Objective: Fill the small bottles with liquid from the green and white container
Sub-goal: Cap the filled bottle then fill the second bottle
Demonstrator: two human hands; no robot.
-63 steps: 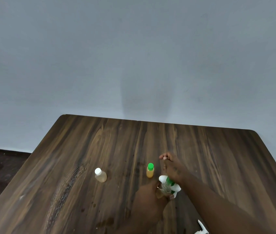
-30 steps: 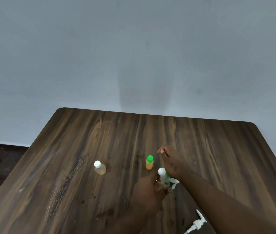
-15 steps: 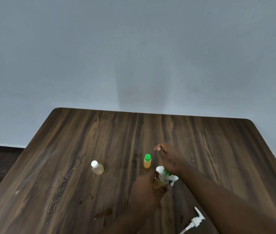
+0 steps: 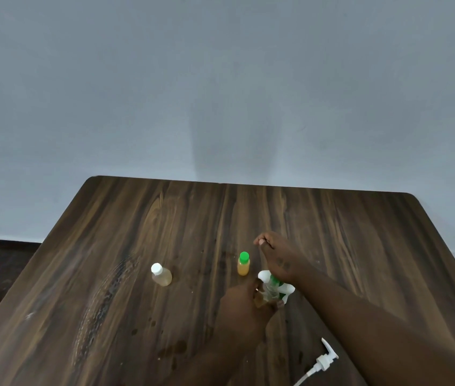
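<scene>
Little had changed since the earlier frames: both hands stayed together at the green and white container (image 4: 276, 286), and only the view had drifted. The right hand (image 4: 280, 259) grasped the container from above, near the middle of the wooden table (image 4: 137, 218). The left hand (image 4: 244, 310) curled around a small open bottle (image 4: 259, 301), mostly hidden, just under the container. A green-capped bottle (image 4: 243, 264) of orange liquid stood upright just beyond. A white-capped bottle (image 4: 161, 275) stood well to the left. A white pump head (image 4: 325, 360) lay near the right forearm.
</scene>
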